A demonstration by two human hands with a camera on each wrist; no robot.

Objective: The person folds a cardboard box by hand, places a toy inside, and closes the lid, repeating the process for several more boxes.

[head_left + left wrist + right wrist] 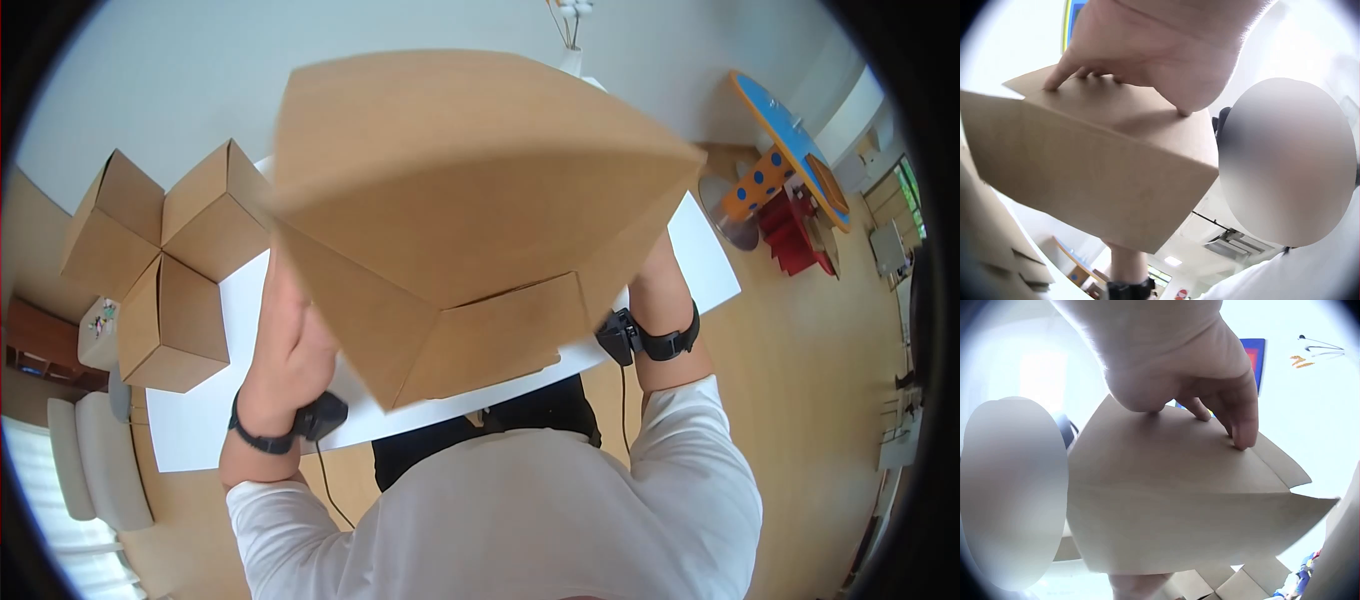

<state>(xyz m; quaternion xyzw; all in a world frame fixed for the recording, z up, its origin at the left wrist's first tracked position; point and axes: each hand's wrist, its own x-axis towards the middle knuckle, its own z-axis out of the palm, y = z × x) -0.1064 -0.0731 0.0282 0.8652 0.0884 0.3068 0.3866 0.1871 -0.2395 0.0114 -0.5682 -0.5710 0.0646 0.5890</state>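
Observation:
A brown cardboard box (480,190) is held up in front of the person, over the white table, between both hands. In the left wrist view, the left hand (295,335) spreads its fingers over one side of the box (1091,169), fingertips and thumb pressing on the cardboard. On the opposite side the right hand (1179,369) presses with bent fingers, its fingertips near the edge of a flap (1282,465). Flaps stand out at the box's far end in both wrist views. From the head, the box hides most of the right hand (652,268).
Several more cardboard boxes (165,280) stand together at the left end of the white table (190,425). A white vase (571,62) with stems is behind the held box. Black wrist cameras (320,415) trail cables. A blue-topped play table (785,130) is at far right.

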